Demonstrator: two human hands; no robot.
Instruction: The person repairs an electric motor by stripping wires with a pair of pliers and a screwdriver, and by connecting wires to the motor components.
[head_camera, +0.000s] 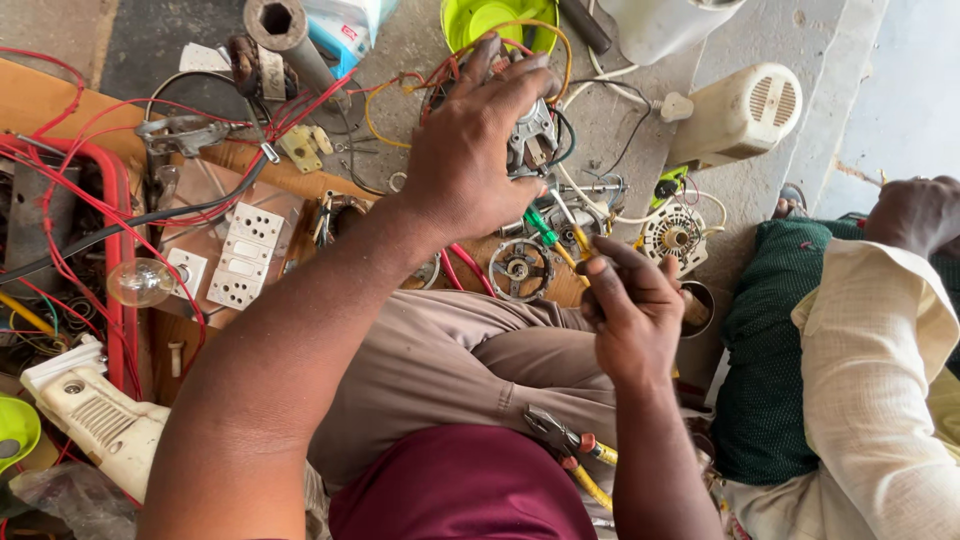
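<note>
the left hand (470, 150) is stretched out in front, and its fingers (520, 85) are curled over the top of a small motor (533, 135), holding it up above the cluttered floor (610, 120). the right hand (632, 315) is closer to the body, below and to the right of the motor. its fingers (620, 262) are pinched tight around the yellow handle of a screwdriver (562, 222). the screwdriver's long line runs up and to the left, from the right hand toward the bottom of the motor, so its tip sits just under the motor. i cannot tell if the tip touches it. the left hand is the one on the motor; the right hand is only near it. the motor is grey metal with a dark middle, and red, yellow and black wires loop around it. a pair of pliers (570, 445) with yellow handles lies on the person's lap. another person's sleeve (870, 340) is at the right.
</note>
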